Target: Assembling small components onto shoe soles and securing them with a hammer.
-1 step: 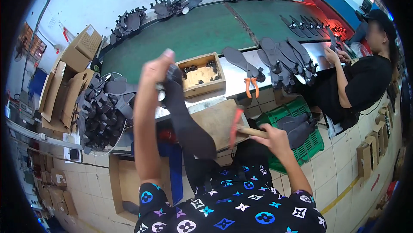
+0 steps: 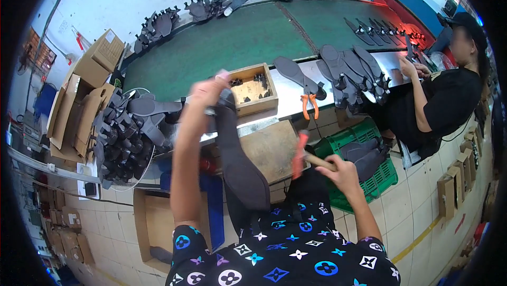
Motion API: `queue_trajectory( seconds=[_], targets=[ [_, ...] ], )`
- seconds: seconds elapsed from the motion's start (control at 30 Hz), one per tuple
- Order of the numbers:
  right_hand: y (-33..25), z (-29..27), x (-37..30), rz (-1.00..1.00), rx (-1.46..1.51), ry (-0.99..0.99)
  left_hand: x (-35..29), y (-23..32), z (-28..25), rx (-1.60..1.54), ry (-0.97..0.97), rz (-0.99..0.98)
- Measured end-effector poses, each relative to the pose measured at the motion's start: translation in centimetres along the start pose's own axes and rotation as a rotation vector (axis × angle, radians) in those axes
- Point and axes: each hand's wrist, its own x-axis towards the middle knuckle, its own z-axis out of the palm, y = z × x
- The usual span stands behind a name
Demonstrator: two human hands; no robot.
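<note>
With the worn wooden board [image 2: 266, 148] as clock centre, my left hand [image 2: 208, 94] at 10 o'clock clamps the narrow end of a dark shoe sole [image 2: 242, 172], so its broad end hangs free towards 7 o'clock. At 4 o'clock my right hand [image 2: 342, 175] wraps the hammer's [image 2: 318, 161] handle end, keeping fingers clear of its red head. The small-parts box [image 2: 258, 107] sits at 12 o'clock, apparently for easy reach.
</note>
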Motion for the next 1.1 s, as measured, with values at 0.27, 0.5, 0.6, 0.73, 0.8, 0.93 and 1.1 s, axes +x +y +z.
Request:
queue_trajectory(
  seconds=[0.27,0.5,0.6,0.73,0.8,0.93,1.1],
  targets=[
    [0.8,-0.2,-7.3,0.303,0.379,0.318,3.0,-12.5,4.9,0.605,0.018,0.518],
    [-2.5,0.2,-2.7,0.422,0.769,0.228,13.7,-14.9,3.9,0.987,-0.036,0.482],
    [-2.2,1.4,-0.6,0.267,0.808,0.215,15.2,-15.2,5.2,1.134,-0.157,0.372],
    [-3.2,1.2,2.2,0.169,0.736,0.182,14.7,-15.3,4.7,1.103,-0.074,0.462],
    [-4.2,1.0,3.1,0.154,0.76,0.142,13.4,-14.9,3.6,1.011,0.004,0.514],
    [-5.8,-0.2,5.9,0.057,0.829,0.117,6.7,-8.5,4.8,0.66,0.057,0.472],
    [-11.3,-2.6,9.5,-0.022,1.086,0.034,-3.5,-2.7,6.6,0.311,0.181,0.722]
  ],
)
